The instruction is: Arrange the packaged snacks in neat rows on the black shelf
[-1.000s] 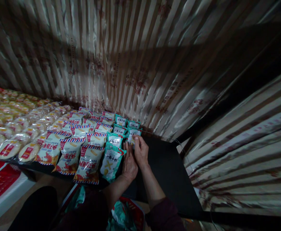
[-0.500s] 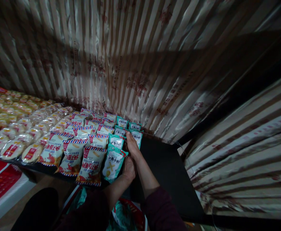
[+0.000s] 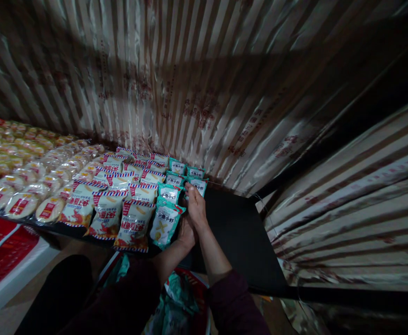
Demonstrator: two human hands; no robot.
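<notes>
On the dark shelf, teal-edged snack bags (image 3: pixel 163 223) stand in two short columns. My left hand (image 3: pixel 187 232) is beside the front teal bag, at its right edge. Most of its fingers are hidden, so its grip does not show. Just above it my right hand (image 3: pixel 197 204) reaches forward among the bags, its fingers stretched out and touching or nearly touching the rear teal bag (image 3: pixel 200 186). The two wrists are close together. Left of the teal columns stand several rows of white snack bags (image 3: pixel 134 225) with red print and striped edges.
Further left lie rows of round wrapped cakes (image 3: pixel 17 204). Black shelf surface (image 3: pixel 238 237) extends to the right. A red crate (image 3: pixel 205 288) with more teal bags (image 3: pixel 181 293) is below the shelf edge. Striped plastic sheeting (image 3: pixel 204 93) hangs behind. A red-and-white container (image 3: pixel 11 260) sits lower left.
The shelf and bags appear slightly higher in view. My right hand's fingers have shifted slightly relative to the rear bags; my left hand stays by the front teal bag.
</notes>
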